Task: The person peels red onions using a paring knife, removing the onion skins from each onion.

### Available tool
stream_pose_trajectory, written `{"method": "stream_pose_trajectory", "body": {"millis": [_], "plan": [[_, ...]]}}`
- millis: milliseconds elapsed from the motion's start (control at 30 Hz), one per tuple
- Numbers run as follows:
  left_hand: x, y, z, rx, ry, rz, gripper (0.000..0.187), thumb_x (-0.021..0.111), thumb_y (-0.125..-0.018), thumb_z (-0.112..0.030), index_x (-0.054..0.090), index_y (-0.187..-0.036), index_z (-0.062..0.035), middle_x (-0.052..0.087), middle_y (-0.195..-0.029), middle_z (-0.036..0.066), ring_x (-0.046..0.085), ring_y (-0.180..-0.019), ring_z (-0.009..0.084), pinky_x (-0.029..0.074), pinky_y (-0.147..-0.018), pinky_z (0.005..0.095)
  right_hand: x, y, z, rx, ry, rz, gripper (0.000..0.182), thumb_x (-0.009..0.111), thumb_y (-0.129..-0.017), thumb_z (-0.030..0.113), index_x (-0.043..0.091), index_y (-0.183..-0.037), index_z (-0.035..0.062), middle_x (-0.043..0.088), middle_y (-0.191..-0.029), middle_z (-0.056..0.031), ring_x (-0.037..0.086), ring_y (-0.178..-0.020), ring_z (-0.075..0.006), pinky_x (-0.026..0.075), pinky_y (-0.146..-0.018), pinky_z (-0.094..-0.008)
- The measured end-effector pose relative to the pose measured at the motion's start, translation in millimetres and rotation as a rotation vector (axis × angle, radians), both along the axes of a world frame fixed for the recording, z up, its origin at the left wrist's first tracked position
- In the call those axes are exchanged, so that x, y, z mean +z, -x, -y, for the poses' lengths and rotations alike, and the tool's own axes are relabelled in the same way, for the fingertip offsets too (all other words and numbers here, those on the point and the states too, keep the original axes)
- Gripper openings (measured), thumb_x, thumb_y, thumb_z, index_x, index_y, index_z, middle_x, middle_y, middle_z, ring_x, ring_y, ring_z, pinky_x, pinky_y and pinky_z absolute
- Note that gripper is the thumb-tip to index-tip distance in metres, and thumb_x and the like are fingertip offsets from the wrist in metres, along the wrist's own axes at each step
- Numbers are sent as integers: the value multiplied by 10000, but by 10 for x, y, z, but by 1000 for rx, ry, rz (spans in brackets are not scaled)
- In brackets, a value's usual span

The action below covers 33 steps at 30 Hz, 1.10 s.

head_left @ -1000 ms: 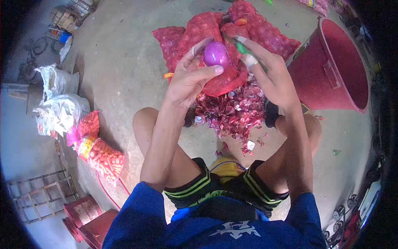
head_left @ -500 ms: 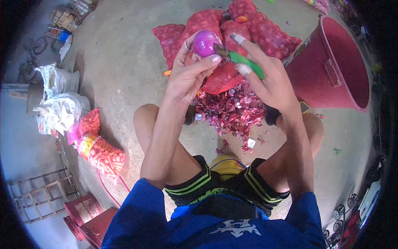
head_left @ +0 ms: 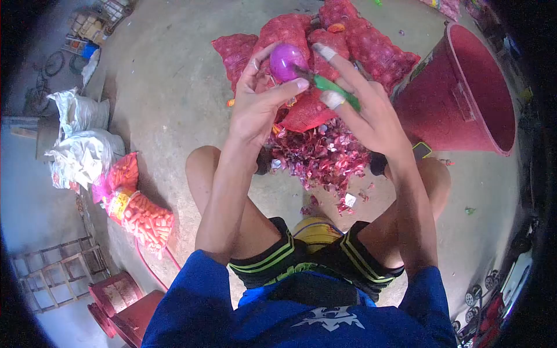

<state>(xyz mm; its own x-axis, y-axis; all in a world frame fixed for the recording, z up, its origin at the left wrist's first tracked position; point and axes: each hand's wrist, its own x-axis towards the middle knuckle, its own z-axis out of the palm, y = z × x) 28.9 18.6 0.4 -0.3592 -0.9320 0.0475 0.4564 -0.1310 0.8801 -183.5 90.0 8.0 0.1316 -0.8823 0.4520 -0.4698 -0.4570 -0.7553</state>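
A smooth purple onion (head_left: 288,62) is held between the fingers and thumb of my left hand (head_left: 258,98). My right hand (head_left: 368,107), with pale wraps on its thumb and a finger, holds a green-handled knife (head_left: 336,91). The knife's short dark blade is blurred and points at the lower right side of the onion. Below both hands a heap of red-purple onion skins (head_left: 331,153) lies on the floor between my feet.
Red mesh sacks of onions (head_left: 377,49) lie beyond my hands. A large dark red bucket (head_left: 444,113) stands at the right. White sacks (head_left: 87,156) and a bag of carrots (head_left: 145,220) are on the left. Red stools (head_left: 139,316) stand at the lower left.
The knife and my right hand have shifted slightly left and down. The onion has turned a little in my left hand, and its blade-side surface is more blurred.
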Motion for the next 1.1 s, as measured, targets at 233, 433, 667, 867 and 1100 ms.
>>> {"method": "stream_pose_trajectory", "body": {"millis": [233,433,667,867,1100], "plan": [[-2,2,-47,2,89,40,763,856,-809,133,541,-1485,-26,658,-1350,108,702,-1160,195,612,-1028,375,-85,-12,186,12,178,-55,508,572,-1065,70,560,-1573,87,788,-1160,-138,717,-853,-218,554,-808,-353],[10,-41,-41,-10,78,111,652,883,-849,20,568,-1416,-47,673,-1326,90,697,-1185,201,604,-1033,377,-120,165,240,-144,-255,226,487,503,-1064,115,573,-1541,46,730,-901,-107,663,-788,-151,541,-755,-357],[-196,-207,138,-191,-353,-296,472,704,-1064,-300,565,-1439,-49,690,-1333,120,630,-1334,280,538,-1145,394,1,93,74,-76,-238,203,523,536,-1049,155,537,-1554,19,641,-783,-87,633,-746,-152,536,-745,-337],[-89,-69,65,-141,-338,-274,410,738,-1046,-345,621,-1399,-172,702,-1366,30,681,-1229,167,567,-1059,312,33,19,18,5,-25,198,559,580,-1029,138,508,-1577,57,690,-823,-167,711,-754,-300,543,-746,-406],[-195,9,18,-111,-316,-228,386,693,-1069,-387,607,-1421,-253,698,-1347,-71,677,-1194,89,597,-996,296,-32,7,20,2,49,1,657,638,-1033,171,402,-1643,102,682,-852,-258,657,-770,-497,508,-695,-505]]}}
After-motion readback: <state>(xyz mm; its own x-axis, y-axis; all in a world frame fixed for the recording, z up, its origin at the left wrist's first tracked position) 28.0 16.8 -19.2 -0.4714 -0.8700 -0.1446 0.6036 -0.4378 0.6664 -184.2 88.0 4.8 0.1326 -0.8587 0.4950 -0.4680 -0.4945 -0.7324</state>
